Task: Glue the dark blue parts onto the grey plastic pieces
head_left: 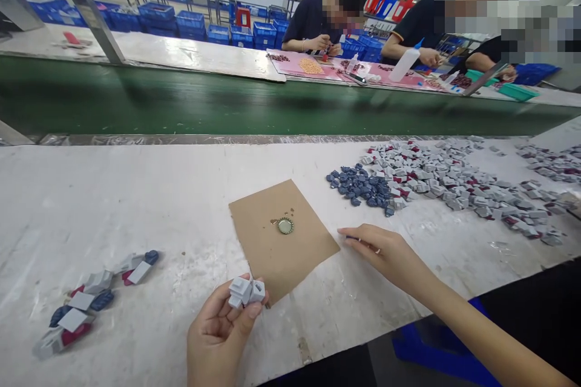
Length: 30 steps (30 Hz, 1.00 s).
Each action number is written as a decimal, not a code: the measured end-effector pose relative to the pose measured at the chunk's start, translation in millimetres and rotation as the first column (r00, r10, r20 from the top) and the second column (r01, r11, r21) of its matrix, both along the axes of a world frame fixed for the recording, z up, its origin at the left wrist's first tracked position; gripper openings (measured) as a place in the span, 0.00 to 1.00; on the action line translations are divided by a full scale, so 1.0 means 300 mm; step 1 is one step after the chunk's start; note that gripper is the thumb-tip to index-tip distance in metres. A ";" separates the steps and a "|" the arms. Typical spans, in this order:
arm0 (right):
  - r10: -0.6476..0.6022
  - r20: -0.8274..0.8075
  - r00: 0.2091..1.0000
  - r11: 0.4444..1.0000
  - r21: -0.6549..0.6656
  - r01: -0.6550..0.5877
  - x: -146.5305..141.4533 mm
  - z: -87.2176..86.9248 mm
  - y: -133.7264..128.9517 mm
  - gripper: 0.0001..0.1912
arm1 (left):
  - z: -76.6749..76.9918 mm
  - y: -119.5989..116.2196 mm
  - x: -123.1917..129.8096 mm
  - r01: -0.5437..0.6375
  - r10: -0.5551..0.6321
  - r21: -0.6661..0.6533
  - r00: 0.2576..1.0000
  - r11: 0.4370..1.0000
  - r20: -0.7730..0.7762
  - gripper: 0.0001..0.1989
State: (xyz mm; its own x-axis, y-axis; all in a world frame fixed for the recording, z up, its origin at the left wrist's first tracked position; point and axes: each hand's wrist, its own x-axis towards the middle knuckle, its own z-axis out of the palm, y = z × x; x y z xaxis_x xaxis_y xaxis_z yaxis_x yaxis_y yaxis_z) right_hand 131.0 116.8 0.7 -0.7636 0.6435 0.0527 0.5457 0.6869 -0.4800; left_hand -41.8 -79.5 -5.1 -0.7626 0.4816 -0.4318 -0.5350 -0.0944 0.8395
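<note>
My left hand [222, 326] is closed around a light grey blocky plastic piece [246, 291], held between thumb and fingers over the near edge of a brown cardboard square [272, 260]. On the cardboard lies a bottle cap [285, 226], hollow side up, with a few brown spots beside it. To the right of the cardboard, my right hand [385, 254] pinches a small dark blue piece [351, 237], mostly hidden by the fingers. Beyond that hand sits a pile of dark blue pieces [363, 186].
A large heap of grey and dark red pieces [449, 178] spreads across the right. Several joined grey, red and blue pieces [82, 302] lie at left. Behind the table runs a green conveyor belt [181, 103]. Co-workers sit across it, near a white squeeze bottle [405, 65].
</note>
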 end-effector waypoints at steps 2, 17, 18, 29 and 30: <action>-0.011 -0.009 1.000 1.000 -0.024 0.011 0.008 -0.003 -0.003 0.11 | 0.000 0.000 0.000 0.005 -0.005 -0.003 1.000 1.000 0.004 0.17; 0.162 -0.167 0.973 0.975 0.177 -0.132 -0.155 0.021 -0.027 0.10 | -0.002 0.002 -0.002 -0.002 0.002 0.019 1.000 1.000 0.014 0.16; 0.201 -0.170 0.965 0.965 0.205 -0.165 -0.189 0.018 -0.035 0.11 | -0.001 0.002 -0.003 0.003 -0.003 0.019 1.000 1.000 0.017 0.15; 0.345 0.058 0.937 0.812 0.482 -0.329 -0.310 -0.009 -0.053 0.12 | 0.005 -0.002 -0.018 0.058 -0.065 0.061 0.989 0.996 0.131 0.12; 0.343 0.000 0.939 0.831 0.467 -0.303 -0.308 0.009 -0.064 0.12 | 0.005 -0.002 -0.021 0.062 -0.070 0.062 0.988 0.996 0.137 0.12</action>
